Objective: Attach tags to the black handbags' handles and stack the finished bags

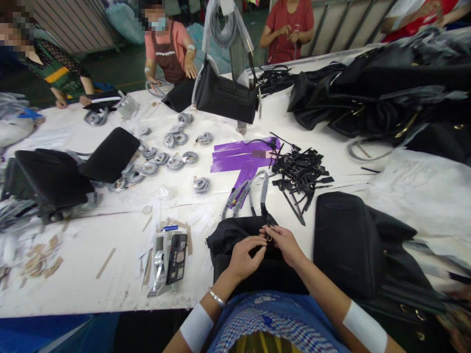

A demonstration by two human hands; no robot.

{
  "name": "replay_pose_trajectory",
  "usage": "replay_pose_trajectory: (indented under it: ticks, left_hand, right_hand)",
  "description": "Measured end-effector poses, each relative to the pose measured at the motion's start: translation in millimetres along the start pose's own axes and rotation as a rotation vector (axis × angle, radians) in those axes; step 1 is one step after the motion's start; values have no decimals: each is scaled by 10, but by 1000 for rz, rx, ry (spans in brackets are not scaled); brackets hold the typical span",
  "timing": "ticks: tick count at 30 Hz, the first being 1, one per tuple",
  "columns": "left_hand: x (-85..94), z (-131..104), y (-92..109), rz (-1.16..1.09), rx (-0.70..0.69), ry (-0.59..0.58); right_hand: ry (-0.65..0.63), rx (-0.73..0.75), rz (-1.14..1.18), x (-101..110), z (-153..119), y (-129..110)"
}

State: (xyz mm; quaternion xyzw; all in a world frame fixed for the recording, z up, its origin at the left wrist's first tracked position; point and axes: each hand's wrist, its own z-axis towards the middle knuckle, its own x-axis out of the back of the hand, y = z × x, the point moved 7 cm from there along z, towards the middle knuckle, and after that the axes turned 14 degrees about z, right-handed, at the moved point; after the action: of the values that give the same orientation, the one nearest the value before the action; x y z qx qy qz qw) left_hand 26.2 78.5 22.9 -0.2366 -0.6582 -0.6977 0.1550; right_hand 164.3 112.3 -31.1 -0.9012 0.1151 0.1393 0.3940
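A black handbag [235,228] lies in front of me at the table's near edge, its plastic-wrapped handle [264,189] standing up behind it. My right hand [286,243] is closed in a pinch on a small black leather strap with a gold-coloured ring [270,239] at the bag's top. Close beside it, my left hand [247,256] has thumb and fingertips drawn together at the same strap; its grip is partly hidden. Beyond the bag lies a heap of black leather straps [301,171], next to purple tape [235,156] stuck on the table.
A tape dispenser [159,262] and a black box [177,259] stand left of the bag. Coiled grey straps [149,168] lie beyond them. More black bags [344,240] fill the right side. A bag hangs on a post [241,128]; co-workers stand across the table.
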Motion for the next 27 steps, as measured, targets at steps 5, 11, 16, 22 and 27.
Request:
replay_pose_trajectory:
  ticks: [5,11,16,22,27]
  left_hand:
    - [-167,295,-293,-170,402,-25]
    - [-710,647,-519,-587,711,-109]
    - [-777,510,-500,-815,655,-94]
    - [-567,151,-477,-792,667,-5]
    - [-569,110,-506,-756,642,74]
  right_hand:
    - [-63,-74,57,-43,-90,152]
    - [-101,-14,-274,-11,-148,209]
    - [-180,168,-898,80,-83,-67]
    - [-247,556,-1327,-778,-52,-629]
    - [-713,704,-1191,-2106,586,-150]
